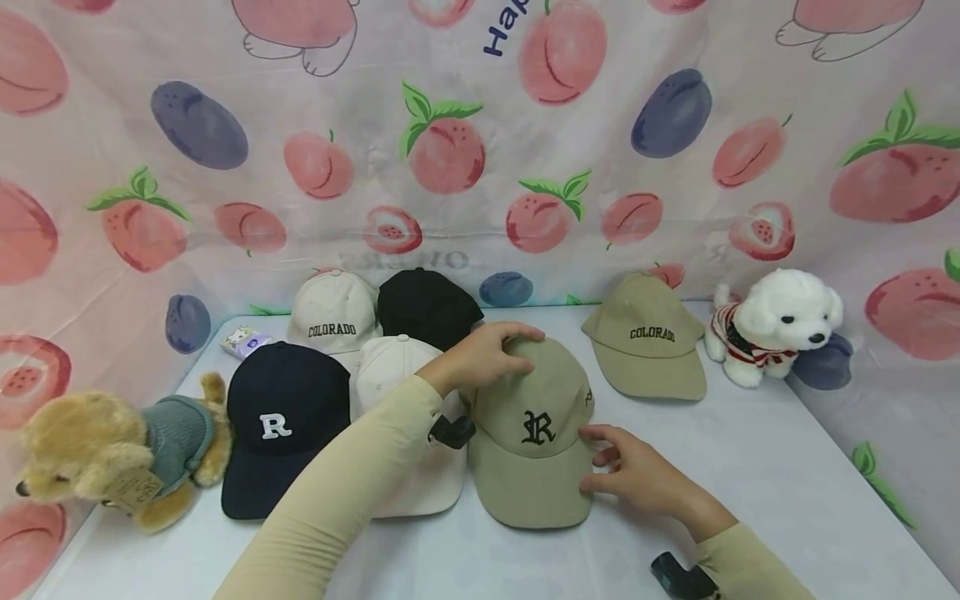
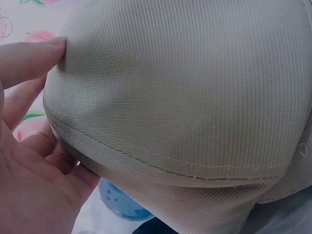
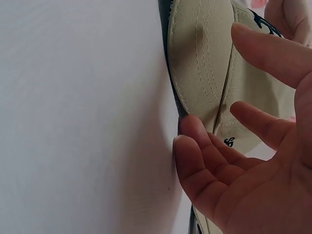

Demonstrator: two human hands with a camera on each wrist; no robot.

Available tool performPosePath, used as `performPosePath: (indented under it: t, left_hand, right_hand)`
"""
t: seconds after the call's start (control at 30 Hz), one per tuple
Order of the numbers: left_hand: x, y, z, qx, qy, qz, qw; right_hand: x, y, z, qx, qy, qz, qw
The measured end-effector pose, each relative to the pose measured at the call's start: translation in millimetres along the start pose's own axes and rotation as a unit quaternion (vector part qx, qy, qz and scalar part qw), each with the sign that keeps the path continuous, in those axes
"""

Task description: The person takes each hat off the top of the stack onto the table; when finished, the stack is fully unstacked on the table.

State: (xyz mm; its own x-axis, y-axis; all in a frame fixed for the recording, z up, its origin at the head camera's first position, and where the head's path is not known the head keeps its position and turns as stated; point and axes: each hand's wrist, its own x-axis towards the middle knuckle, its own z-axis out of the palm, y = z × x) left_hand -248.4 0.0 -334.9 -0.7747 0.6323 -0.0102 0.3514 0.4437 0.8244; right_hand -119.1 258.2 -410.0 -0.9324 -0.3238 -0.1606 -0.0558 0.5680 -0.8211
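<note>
A khaki cap [image 1: 525, 467] with a dark Gothic R lies brim toward me on the white table. My left hand [image 1: 483, 358] grips its crown from behind; the left wrist view shows the fingers [image 2: 36, 141] reaching past the crown's edge. At the brim's right side, my right hand [image 1: 637, 471] touches the edge with loosely bent fingers, the thumb [image 3: 273, 53] apart from them. Left of this cap, partly behind my left arm, lies a white cap [image 1: 397, 362]. Beside that one stands a navy cap [image 1: 288, 408] with a white R.
Behind are a white Colorado cap [image 1: 330, 308] and a black cap [image 1: 423, 304]. A khaki Colorado cap [image 1: 648, 333] and a white plush dog [image 1: 780, 325] stand at the right back. A tan plush dog [image 1: 127, 450] and a small packet [image 1: 243, 342] are left. A fruit-print cloth [image 1: 480, 233] hangs behind.
</note>
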Motion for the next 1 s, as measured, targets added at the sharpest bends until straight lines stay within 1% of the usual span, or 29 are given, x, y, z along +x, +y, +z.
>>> performPosePath:
  t: [0.27, 0.57, 0.8, 1.0]
  left_hand:
    - [-3.0, -2.4, -1.4, 0.008, -0.005, 0.004, 0.9999]
    - [-6.2, -4.6, -4.0, 0.005, -0.005, 0.006, 1.0000]
    - [-6.1, -6.2, -4.3, 0.004, -0.004, 0.007, 1.0000]
    - [-5.9, -7.0, -3.7, 0.009, 0.003, 0.006, 0.9999]
  right_hand:
    - [-0.5, 1.1, 1.9, 0.004, -0.007, -0.011, 1.000]
    - [0.1, -0.4, 3.0, 0.011, -0.017, -0.010, 1.000]
    - [1.8, 1.5, 2.2, 0.009, -0.015, -0.013, 1.000]
    - [3.5, 2.7, 1.2, 0.013, -0.012, -0.012, 1.000]
